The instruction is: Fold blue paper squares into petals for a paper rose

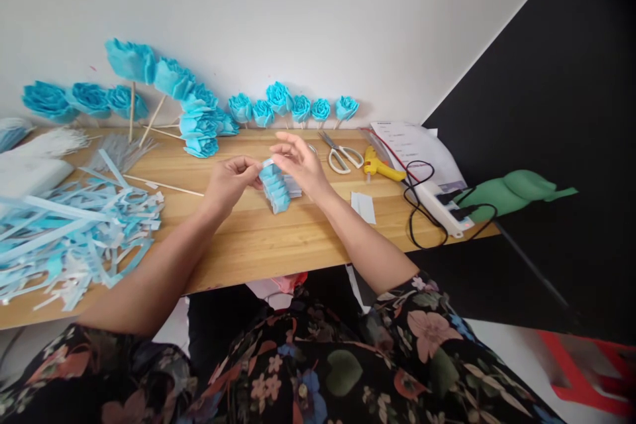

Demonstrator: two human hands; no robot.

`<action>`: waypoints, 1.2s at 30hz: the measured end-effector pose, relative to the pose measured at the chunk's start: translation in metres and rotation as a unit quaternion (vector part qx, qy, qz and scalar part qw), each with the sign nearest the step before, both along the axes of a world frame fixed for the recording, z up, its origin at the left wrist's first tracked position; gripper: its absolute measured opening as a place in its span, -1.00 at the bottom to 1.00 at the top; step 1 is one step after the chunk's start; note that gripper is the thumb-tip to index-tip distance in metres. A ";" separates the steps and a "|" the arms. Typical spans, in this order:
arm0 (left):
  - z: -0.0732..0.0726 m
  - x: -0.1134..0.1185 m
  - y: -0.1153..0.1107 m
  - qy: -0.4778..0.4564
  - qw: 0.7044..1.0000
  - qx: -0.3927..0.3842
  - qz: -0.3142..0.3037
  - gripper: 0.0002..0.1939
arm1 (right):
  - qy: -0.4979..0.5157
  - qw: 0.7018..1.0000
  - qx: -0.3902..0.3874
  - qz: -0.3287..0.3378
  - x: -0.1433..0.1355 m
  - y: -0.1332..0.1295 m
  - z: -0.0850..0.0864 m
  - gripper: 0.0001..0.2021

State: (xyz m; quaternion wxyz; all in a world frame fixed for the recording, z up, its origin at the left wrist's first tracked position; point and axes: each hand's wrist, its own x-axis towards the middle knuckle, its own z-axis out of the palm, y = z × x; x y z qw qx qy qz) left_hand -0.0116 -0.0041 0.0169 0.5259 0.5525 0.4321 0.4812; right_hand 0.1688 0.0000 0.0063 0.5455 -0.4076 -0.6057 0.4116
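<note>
A light blue pleated paper strip (276, 191) hangs between my hands above the wooden table, its upper end pale and flat. My left hand (231, 177) is closed, pinching the upper left edge of the strip between thumb and fingers. On the other side, my right hand (301, 164) has its thumb and a finger at the top end of the strip, while its other fingers are raised and bent. Behind the right hand, a pale stack of paper (294, 187) is partly hidden.
Blue paper flowers (279, 98) on sticks line the wall. Scissors (340, 154), a yellow glue gun (381, 165) and a white power strip (441, 211) with black cords lie to the right. Paper scraps (84, 238) are heaped left. A white paper piece (363, 207) lies near my right forearm.
</note>
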 end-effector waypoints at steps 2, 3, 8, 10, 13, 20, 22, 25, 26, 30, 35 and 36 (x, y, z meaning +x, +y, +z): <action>-0.001 0.001 -0.001 0.013 1.000 0.006 -0.003 -0.74 | -0.037 0.999 0.005 0.023 -0.004 -0.002 -0.003 -0.49; -0.002 0.001 -0.001 0.021 1.000 0.012 -0.004 -0.74 | -0.048 0.998 0.006 0.027 -0.006 -0.002 -0.004 -0.50; -0.009 -0.002 0.003 0.060 0.997 0.055 -0.009 -0.79 | -0.057 0.998 -0.008 0.019 -0.008 -0.004 -0.006 -0.56; -0.011 -0.003 0.005 0.069 0.995 0.067 -0.006 -0.80 | -0.045 0.999 -0.006 0.017 -0.007 -0.004 -0.006 -0.55; -0.011 -0.004 0.006 0.070 0.995 0.065 0.007 -0.82 | -0.019 0.999 -0.015 0.029 -0.005 -0.003 -0.006 -0.55; -0.011 -0.005 0.007 -0.036 0.999 -0.009 -0.021 -0.76 | 0.036 0.997 -0.042 0.062 0.000 0.001 -0.007 -0.58; -0.013 -0.006 0.008 -0.049 0.998 -0.014 -0.028 -0.75 | 0.036 0.995 -0.052 0.073 0.001 0.001 -0.006 -0.61; -0.013 -0.007 0.009 -0.031 0.999 -0.009 -0.031 -0.73 | 0.019 0.995 -0.056 0.081 0.002 -0.001 -0.005 -0.64; -0.013 -0.007 0.008 -0.019 0.999 -0.005 -0.032 -0.72 | 0.009 0.995 -0.055 0.084 0.001 -0.001 -0.006 -0.64; -0.012 -0.007 0.007 -0.025 0.998 0.000 -0.059 -0.64 | -0.021 0.995 -0.040 0.084 0.000 0.000 -0.010 -0.63; -0.011 -0.007 0.007 -0.058 0.996 -0.013 -0.068 -0.55 | -0.023 0.997 -0.025 0.062 0.000 0.004 -0.014 -0.63; -0.010 -0.006 0.007 -0.051 0.997 -0.009 -0.062 -0.59 | -0.028 0.997 -0.026 0.062 0.000 0.004 -0.014 -0.63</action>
